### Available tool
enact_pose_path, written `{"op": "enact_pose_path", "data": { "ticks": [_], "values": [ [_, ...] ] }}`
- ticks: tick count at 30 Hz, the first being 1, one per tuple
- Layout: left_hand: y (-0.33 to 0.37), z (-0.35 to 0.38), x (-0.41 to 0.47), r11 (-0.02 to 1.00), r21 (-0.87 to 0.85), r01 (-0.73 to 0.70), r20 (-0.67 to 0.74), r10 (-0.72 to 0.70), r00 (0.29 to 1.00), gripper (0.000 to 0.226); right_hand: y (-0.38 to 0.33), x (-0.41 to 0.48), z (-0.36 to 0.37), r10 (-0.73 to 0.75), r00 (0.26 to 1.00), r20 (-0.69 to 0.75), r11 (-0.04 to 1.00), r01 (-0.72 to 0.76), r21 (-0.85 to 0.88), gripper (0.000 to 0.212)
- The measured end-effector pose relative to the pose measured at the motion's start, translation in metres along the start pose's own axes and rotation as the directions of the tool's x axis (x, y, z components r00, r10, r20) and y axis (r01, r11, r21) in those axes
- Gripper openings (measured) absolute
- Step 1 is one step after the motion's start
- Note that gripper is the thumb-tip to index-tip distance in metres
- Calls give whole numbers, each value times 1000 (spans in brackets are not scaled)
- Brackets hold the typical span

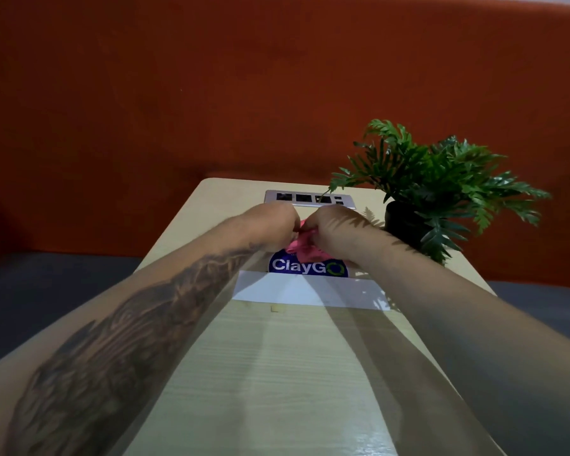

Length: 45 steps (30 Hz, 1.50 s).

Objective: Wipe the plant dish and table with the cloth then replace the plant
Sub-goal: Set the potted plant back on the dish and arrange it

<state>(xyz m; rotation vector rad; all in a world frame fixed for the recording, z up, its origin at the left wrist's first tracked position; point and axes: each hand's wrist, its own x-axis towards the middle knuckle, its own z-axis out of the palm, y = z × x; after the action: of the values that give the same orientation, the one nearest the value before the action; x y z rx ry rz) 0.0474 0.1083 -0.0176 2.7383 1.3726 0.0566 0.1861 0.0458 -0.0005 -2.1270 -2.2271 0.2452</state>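
A crumpled pink cloth is held between both hands above the middle of the light wooden table. My left hand grips its left side and my right hand grips its right side, fingers closed on the fabric. A green fern-like plant in a black pot stands on the table's far right, just right of my right hand. No plant dish can be made out; the pot's base is hidden by fronds.
A blue round sticker and a white strip lie on the table under the cloth. A silver socket panel sits at the far edge. An orange padded wall rises behind; dark seats flank the table.
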Motion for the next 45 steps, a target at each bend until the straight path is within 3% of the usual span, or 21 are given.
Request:
{"op": "enact_pose_path", "data": {
  "ticks": [7,15,20,32,34,39,45],
  "values": [
    [-12,-2,41,990,-110,85,-35,-89,995,15,14,40,9,14,982,-188,999,-4,53,19],
    [-10,-6,28,993,-94,74,9,-74,997,21,6,43,3,-22,997,-69,996,15,-93,23],
    [16,-11,-19,997,-65,41,77,-36,996,23,-7,-5,-4,-54,998,33,981,60,-187,26],
    [74,0,-136,999,-29,-42,-51,41,998,17,-24,-144,9,-168,985,-48,972,157,-172,22],
    [79,4,-152,998,-33,-61,-66,58,996,20,-26,-165,11,-187,980,-62,974,176,-143,32],
    [93,16,-202,992,-92,-84,-127,72,989,23,-28,-207,24,-212,974,-82,977,211,-32,16],
    [113,12,-239,993,-45,-106,-128,99,987,24,-31,-243,30,-258,962,-87,966,258,-8,29]
  ]
}}
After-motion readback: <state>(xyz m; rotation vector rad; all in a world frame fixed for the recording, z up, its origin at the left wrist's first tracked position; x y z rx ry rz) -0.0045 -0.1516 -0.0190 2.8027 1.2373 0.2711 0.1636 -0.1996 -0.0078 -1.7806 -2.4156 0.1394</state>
